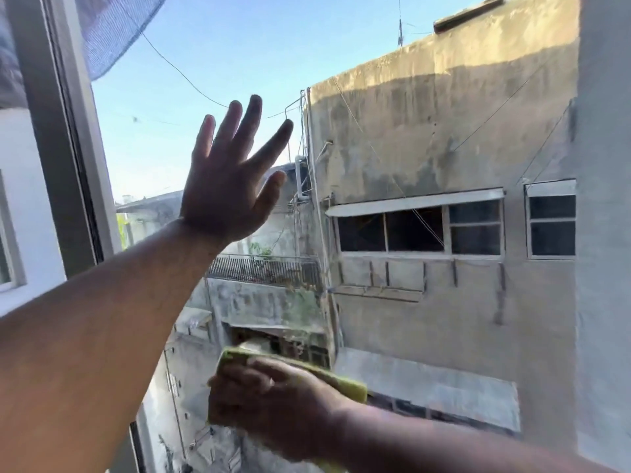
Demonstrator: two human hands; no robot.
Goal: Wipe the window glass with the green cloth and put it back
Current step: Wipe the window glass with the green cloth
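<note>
The window glass (426, 138) fills most of the view, with sky and grey buildings behind it. My left hand (228, 186) is raised with its fingers spread, palm flat toward the upper left part of the pane, holding nothing. Low in the middle, my right hand (273, 404) presses the green cloth (345, 382) against the glass. The yellow-green cloth shows along the top and right of my fingers, and most of it is hidden under the hand.
A grey window frame (65, 158) runs down the left side, with a white wall and another window further left. Dark netting (112, 32) hangs outside at the top left. Wires cross the sky beyond the glass.
</note>
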